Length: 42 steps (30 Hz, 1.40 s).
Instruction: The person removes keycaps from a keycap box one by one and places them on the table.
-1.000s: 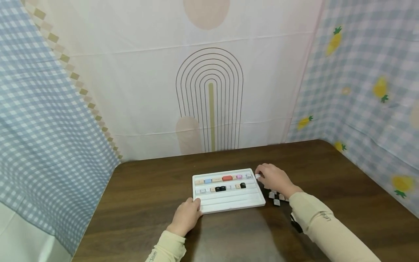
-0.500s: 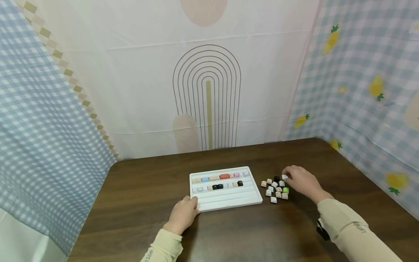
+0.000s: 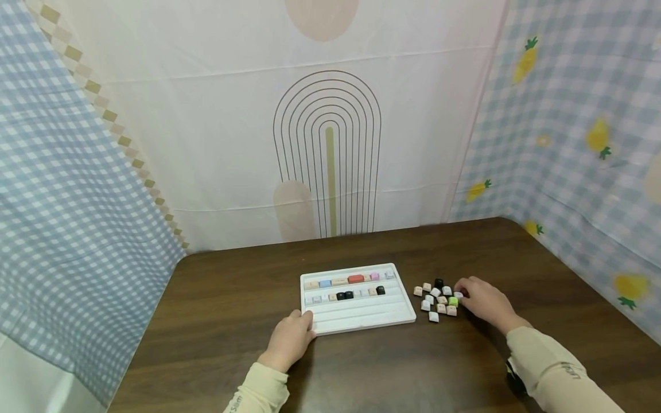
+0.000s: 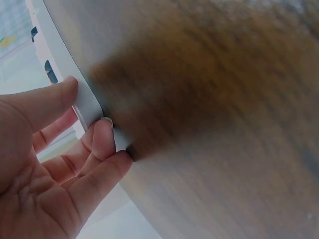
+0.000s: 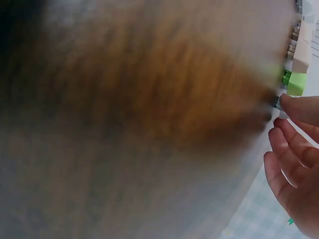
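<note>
A white tray (image 3: 356, 321) with stepped rows lies on the table, keycaps standing in its two back rows. My left hand (image 3: 288, 341) grips the tray's near left corner; in the left wrist view the thumb lies on the rim (image 4: 88, 105), with fingers curled at the underside. Right of the tray is a loose group of keycaps, among them a green keycap (image 3: 453, 301) and a black keycap (image 3: 438, 283). At the group's right edge my right hand (image 3: 485, 304) pinches a pale keycap (image 3: 458, 295) between thumb and fingers, next to the green one.
The dark wooden table (image 3: 382, 373) ends at a patterned cloth (image 3: 237, 172) at the back, with checked cloths at the sides. In the tray, a long red keycap (image 3: 356, 279) stands in the back row.
From beside the tray's right edge, my right hand has moved right across the loose keycaps, then slightly nearer to me at their right edge. My left hand stays on the tray corner.
</note>
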Each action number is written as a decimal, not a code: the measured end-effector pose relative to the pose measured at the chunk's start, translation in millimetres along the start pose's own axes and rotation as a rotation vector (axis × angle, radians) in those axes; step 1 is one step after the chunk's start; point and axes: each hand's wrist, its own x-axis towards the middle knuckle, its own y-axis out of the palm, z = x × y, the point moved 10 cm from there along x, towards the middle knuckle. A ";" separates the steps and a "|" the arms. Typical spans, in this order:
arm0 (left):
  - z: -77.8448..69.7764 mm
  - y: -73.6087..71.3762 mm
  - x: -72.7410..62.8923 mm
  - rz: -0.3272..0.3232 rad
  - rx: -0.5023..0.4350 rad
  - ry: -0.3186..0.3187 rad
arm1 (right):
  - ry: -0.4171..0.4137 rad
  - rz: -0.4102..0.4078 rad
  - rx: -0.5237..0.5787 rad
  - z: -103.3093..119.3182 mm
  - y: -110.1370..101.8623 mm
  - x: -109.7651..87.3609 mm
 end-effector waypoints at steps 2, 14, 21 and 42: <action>-0.8 -0.4 0.0 -0.005 0.001 0.003 | 0.002 0.005 0.000 0.1 -0.4 -0.3; 0.3 3.7 0.1 0.057 -0.011 -0.009 | -0.022 0.010 0.015 6.3 -19.9 4.0; -0.9 3.6 0.7 0.086 0.025 -0.041 | -0.068 0.025 0.009 43.8 -30.4 26.5; 8.1 28.1 0.7 0.287 -0.022 -0.156 | -0.162 0.131 0.014 148.6 36.0 62.0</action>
